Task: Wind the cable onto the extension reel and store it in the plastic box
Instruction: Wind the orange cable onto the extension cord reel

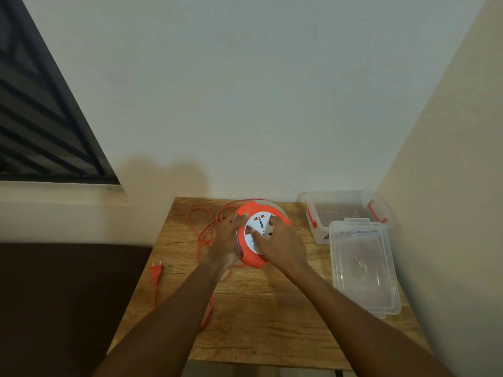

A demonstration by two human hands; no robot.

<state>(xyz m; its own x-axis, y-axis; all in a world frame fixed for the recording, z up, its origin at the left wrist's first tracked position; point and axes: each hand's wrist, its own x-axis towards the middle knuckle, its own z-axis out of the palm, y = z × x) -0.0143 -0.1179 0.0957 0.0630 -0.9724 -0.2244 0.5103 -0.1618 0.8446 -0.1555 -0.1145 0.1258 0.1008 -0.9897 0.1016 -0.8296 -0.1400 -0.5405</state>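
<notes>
The orange-and-white reel (258, 235) sits tilted near the back of the wooden counter (272, 308), held between both hands: the left hand (226, 235) has its grip curled round the reel's left rim, and the right hand (280, 246) lies over the white socket face with its fingers bent onto it. Loose orange cable (202, 235) sprawls left of the reel and trails to the plug (156, 272) at the counter's left edge. The clear box (348, 213) stands open at the back right, its lid (364, 268) lying just in front.
</notes>
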